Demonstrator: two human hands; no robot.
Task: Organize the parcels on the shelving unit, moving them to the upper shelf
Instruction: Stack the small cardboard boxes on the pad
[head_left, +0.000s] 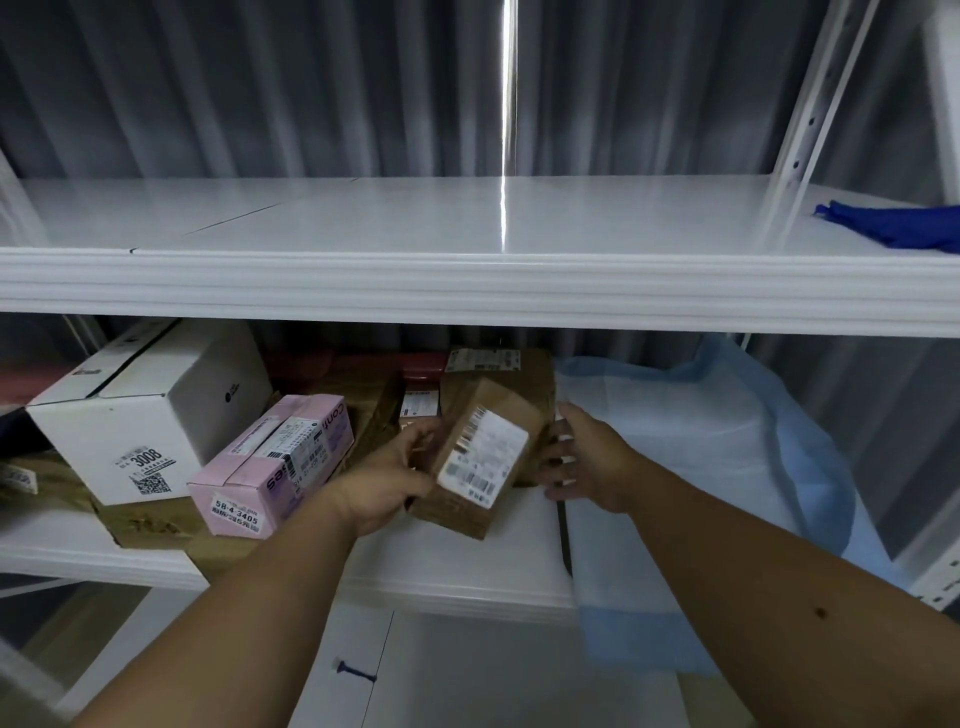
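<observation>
Brown cardboard parcel tilted between gripping left hand and loose-fingered right hand.

Parcel storeroom: white metal shelving unit, labelled parcels w/ barcodes, corrugated wall behind.

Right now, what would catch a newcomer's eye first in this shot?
Two bare arms reach into the lower shelf, the left hand and right hand flanking a tilted brown parcel with a white label. Left of it lie a pink box and a white box. The upper shelf holds only something blue at far right.
</observation>
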